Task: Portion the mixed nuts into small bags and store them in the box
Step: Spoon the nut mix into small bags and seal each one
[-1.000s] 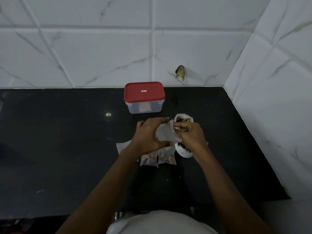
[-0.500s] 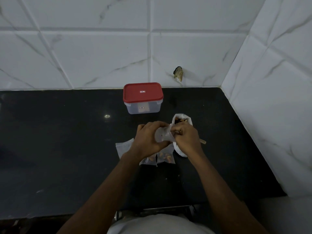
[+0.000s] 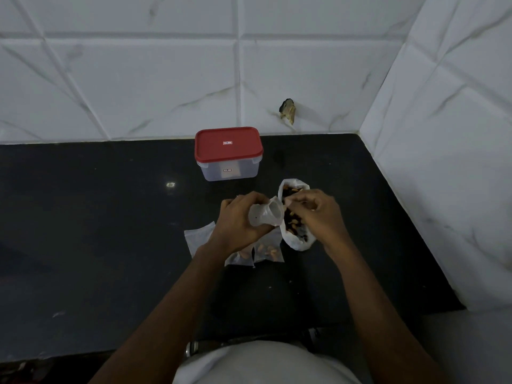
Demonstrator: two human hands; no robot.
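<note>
Mixed nuts (image 3: 294,220) sit in the large white bag (image 3: 298,244) on the surface (image 3: 110,231): portioning looks partway done.
Your left hand (image 3: 238,220) grips an open small bag (image 3: 264,216), its mouth turned toward the large bag. Your right hand (image 3: 317,214) hovers just beside that mouth with fingers curled (whether they pinch nuts can't be made out). Two filled bags (image 3: 269,251) lie under your left wrist, empty bags (image 3: 197,239) beside them. By my reading, filling and sealing remain, and storing hasn't begun, since the box (image 3: 231,171) stands behind with its red lid (image 3: 228,146) on.
</note>
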